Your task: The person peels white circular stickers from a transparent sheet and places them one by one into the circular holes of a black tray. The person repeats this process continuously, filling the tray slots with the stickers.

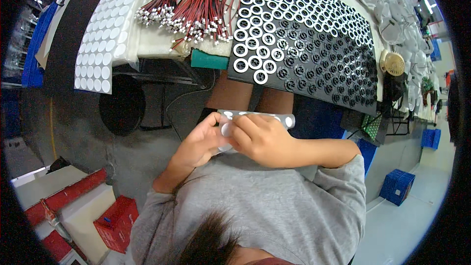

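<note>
A curled, see-through sheet of round white stickers (290, 120) is in my two hands, just above my lap. My left hand (200, 140) grips its left end between thumb and fingers. My right hand (262, 140) lies across the middle, its fingers bent and pressed together at the sheet. A white round sticker (226, 129) shows between the two hands; whether it is off the sheet I cannot tell. My right fingertips are partly hidden behind the hand.
On the table ahead lie a flat sheet of round white stickers (98, 46), bundled red-and-black wires (196, 5) with white connectors, and a black board (237, 76) bearing white rings and black round parts. Clear plastic pieces (387, 7) are heaped at the right. A green block (209, 59) sits at the table edge.
</note>
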`<state>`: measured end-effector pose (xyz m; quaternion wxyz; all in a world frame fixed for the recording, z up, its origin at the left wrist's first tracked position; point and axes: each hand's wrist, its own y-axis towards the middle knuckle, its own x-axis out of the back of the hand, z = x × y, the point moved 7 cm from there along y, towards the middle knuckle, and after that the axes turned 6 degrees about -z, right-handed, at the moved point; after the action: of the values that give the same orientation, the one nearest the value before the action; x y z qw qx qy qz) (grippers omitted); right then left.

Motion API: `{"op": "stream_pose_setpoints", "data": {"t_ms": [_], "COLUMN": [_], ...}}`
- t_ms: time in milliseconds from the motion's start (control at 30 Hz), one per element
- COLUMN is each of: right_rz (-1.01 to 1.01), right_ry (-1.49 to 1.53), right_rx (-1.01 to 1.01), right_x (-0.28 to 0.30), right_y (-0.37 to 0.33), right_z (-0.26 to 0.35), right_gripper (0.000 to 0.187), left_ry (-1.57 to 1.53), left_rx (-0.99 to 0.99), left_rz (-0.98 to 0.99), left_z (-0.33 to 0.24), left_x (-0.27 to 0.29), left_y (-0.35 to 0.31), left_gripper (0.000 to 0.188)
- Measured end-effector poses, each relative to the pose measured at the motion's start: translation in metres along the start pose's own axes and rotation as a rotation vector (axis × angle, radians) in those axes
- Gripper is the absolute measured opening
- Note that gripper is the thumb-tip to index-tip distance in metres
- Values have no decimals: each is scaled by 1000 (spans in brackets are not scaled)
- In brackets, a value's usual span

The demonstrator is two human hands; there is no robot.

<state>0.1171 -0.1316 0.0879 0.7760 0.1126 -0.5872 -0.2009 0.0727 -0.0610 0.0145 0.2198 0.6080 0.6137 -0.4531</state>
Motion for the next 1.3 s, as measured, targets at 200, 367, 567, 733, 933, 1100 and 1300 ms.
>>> {"op": "stream_pose_setpoints", "data": {"t_ms": [200,367,567,733,933,1100,1300], "right_rz": [-2,62,105,98,40,101,-29], "right_ry": [11,124,470,295,302,403,438], "right_rx": [-44,-25,-211,-220,-153,-189,-350], "right_x": [3,2,7,7,21,6,39], "right_y": [-4,-3,0,-3,7,4,15], "right_z": [-2,-8,-28,-37,-40,-42,-93], "right_gripper": [21,18,15,17,21,17,8], "left_ry": [547,888,1078,932,785,850,751], "left_rx": [45,-37,-145,-90,-81,-18,-20], "left_rz": [-59,-115,-87,-107,-127,-103,-124], "left_z": [1,-7,-13,-12,-2,-3,-4], "left_x": [3,0,1,3,13,14,18], "left_y": [-7,-5,-2,1,6,7,6], "left_gripper": [23,10,10,11,12,13,14]}}
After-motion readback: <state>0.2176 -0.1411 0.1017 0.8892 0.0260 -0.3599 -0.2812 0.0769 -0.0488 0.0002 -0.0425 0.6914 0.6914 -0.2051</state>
